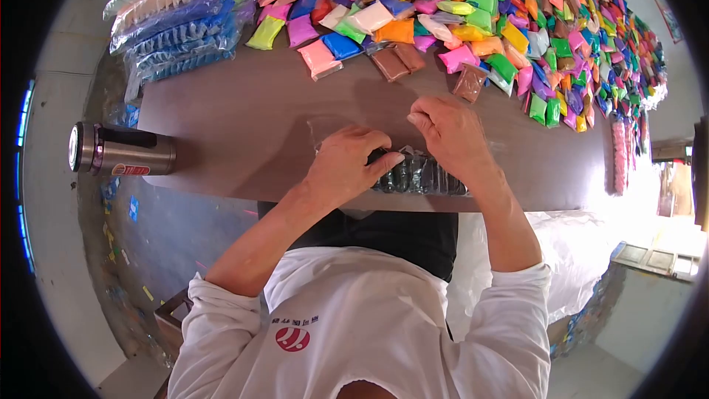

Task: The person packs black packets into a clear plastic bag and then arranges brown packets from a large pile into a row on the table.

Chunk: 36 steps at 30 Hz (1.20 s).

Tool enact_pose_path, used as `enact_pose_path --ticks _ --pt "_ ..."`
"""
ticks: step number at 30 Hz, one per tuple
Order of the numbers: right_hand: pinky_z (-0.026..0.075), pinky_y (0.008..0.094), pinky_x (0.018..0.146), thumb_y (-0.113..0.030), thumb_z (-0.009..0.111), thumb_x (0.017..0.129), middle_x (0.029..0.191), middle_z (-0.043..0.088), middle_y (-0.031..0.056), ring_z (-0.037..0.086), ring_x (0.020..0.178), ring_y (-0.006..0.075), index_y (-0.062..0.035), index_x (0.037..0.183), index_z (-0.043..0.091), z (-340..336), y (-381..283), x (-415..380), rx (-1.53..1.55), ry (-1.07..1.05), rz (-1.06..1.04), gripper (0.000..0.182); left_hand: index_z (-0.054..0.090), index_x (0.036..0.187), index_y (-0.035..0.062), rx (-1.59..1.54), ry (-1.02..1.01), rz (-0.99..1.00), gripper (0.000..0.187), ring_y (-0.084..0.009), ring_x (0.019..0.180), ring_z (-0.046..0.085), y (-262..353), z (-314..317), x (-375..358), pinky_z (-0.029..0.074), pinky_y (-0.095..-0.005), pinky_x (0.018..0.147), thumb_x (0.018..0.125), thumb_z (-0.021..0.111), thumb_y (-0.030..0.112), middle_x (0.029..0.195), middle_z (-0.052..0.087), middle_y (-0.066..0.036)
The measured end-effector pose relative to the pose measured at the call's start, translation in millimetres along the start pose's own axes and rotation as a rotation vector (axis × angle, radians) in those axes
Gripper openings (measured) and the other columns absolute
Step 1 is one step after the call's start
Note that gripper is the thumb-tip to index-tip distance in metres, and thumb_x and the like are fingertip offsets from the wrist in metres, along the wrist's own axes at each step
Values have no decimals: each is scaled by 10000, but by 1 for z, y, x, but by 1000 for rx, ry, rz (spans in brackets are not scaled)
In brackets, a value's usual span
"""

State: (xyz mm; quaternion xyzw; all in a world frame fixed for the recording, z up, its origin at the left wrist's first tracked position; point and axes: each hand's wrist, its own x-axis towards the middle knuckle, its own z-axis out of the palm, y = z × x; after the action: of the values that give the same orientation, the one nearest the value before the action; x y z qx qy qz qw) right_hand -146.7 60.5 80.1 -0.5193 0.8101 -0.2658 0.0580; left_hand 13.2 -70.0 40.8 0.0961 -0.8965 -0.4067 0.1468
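A clear plastic bag of black packets (413,176) lies near the table's front edge, with the packets side by side in a row. My left hand (346,162) is at its left end, thumb and fingers closed on the bag beside a dark packet. Some clear film (319,131) shows behind that hand. Over the bag's right part, my right hand (450,137) is raised with the fingers curled and thumb pressed to them. Whatever lies in that pinch, if anything, is too small to make out. The right wrist partly covers the bag's right end.
A large heap of colourful small packets (443,26) covers the table's far side and right. Bagged rows of blue packets (185,44) are stacked at the far left. A steel flask (133,151) lies at the brown table's (244,118) left edge. Brown packets (470,83) lie nearest my right hand.
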Motion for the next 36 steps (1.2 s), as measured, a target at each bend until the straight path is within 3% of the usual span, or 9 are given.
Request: enact_pose_path --ticks 7,13,16,19,22,25,34,36 --pt "495 485 753 -152 656 910 868 664 141 635 885 372 -58 934 609 -7 -13 -9 2 -54 -62 108 692 941 31 49 11 45 276 -352 845 630 -3 3 2 505 -443 745 859 759 286 828 659 -144" --pt "488 482 782 -150 665 893 887 657 144 624 896 374 -53 1004 670 -13 -9 -13 143 -77 -100 148 696 927 25 35 30 10 273 -357 861 636 1 2 1 509 -442 760 857 761 281 849 660 -149" --pt "485 436 724 -143 672 895 845 627 142 612 812 368 -25 994 692 -10 3 -11 58 -175 -175 156 697 924 25 26 33 4 272 -360 857 633 -3 4 1 510 -444 762 854 765 278 864 664 -149" --pt "481 439 725 -159 677 889 835 618 138 610 810 361 -22 950 699 -13 -8 -11 87 -141 -68 152 703 926 27 62 33 -4 268 -354 858 635 1 2 0 511 -442 764 854 766 278 860 668 -144" --pt "488 485 765 -186 662 875 867 641 131 623 874 368 -76 921 723 -18 -14 -11 70 -254 -33 134 713 925 33 95 21 -8 254 -343 860 638 -2 4 0 511 -440 762 850 766 271 851 670 -138" --pt "492 482 764 -167 675 860 864 636 122 623 883 357 -78 926 709 -16 -9 -16 42 -280 -104 116 727 934 42 73 19 4 232 -331 870 641 3 2 -1 513 -434 773 848 763 255 846 675 -128" --pt "511 448 769 -51 700 783 838 579 89 615 875 325 -78 890 595 2 -12 -36 -134 -91 -257 152 735 967 40 65 -64 37 195 -330 925 648 6 -6 -2 515 -428 838 884 712 215 930 699 -133" --pt "513 439 749 -33 698 772 824 565 79 608 854 314 -81 874 593 6 -6 -39 -110 -41 -282 154 727 973 29 40 -3 13 195 -323 935 661 10 -15 -7 523 -412 833 896 701 206 968 708 -139"
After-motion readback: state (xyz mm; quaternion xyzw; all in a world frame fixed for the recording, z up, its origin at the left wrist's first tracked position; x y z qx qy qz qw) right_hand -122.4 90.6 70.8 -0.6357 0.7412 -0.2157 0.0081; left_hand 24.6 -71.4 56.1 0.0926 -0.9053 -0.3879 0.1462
